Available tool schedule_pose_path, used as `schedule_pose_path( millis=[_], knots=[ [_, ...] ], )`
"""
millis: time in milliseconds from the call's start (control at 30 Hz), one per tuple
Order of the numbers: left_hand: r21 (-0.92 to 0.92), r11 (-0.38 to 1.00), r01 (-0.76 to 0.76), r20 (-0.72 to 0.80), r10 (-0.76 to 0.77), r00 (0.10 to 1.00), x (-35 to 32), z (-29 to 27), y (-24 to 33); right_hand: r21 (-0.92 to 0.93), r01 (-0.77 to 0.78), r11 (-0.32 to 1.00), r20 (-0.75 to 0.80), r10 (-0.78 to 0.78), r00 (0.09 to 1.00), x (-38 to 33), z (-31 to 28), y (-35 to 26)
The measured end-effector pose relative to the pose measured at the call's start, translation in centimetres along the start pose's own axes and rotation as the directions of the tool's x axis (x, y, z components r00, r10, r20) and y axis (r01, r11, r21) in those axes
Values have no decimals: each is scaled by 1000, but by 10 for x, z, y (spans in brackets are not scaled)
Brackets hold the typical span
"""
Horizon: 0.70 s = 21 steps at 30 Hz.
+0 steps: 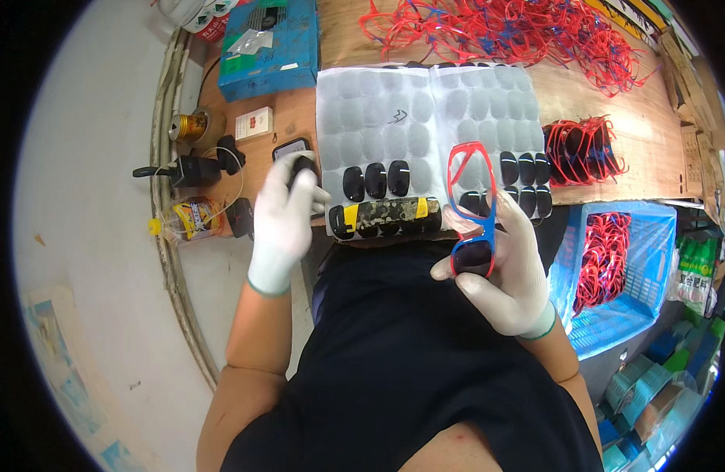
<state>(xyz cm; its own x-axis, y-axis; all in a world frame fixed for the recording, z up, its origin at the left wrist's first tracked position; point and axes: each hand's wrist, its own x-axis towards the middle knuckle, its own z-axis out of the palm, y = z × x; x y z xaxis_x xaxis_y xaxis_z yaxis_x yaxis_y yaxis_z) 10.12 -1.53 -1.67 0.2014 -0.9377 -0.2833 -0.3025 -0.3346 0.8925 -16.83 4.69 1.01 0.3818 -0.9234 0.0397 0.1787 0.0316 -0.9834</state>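
My right hand (512,275), in a white glove with a green cuff, grips a red and blue eyeglass frame (488,214) held upright. A dark lens (472,258) sits in its lower rim; through the upper rim the paper shows. My left hand (280,224), gloved the same way, has its fingers closed on a loose dark lens (302,165), partly hidden by them. Between the hands lies a white sheet (437,141) marked with grey oval shapes. On it rest dark lenses (376,180) in a short row, with more dark lenses (527,168) at its right. A camouflage-patterned roll (390,214) lies along its near edge.
Tangled red frames (504,31) cover the table's far side. Frames with dark lenses (582,149) stand stacked at the right, above a blue crate (563,315) of red frames. At left are a blue box (268,79), a phone (287,147) and a can (188,126).
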Motion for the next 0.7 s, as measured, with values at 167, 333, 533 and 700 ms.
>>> schedule_pose_path(
  millis=[167, 333, 533, 700],
  knots=[
    [-504, 846, 173, 611, 208, 764, -43, 23, 38, -81, -107, 991, -7, 107, 994, 7, 9, 6],
    [-404, 915, 3, 617, 270, 739, -45, 42, 26, -270, -80, 960, 55, 99, 994, 5, -1, 0],
    [-477, 861, 176, 652, 213, 728, -50, 38, 20, 104, -257, 961, -174, 272, 946, -9, 1, 4],
    [-319, 883, -344, 539, 467, 701, -54, 42, 31, -46, -197, 979, -63, 194, 979, -12, -6, 5]
  ],
)
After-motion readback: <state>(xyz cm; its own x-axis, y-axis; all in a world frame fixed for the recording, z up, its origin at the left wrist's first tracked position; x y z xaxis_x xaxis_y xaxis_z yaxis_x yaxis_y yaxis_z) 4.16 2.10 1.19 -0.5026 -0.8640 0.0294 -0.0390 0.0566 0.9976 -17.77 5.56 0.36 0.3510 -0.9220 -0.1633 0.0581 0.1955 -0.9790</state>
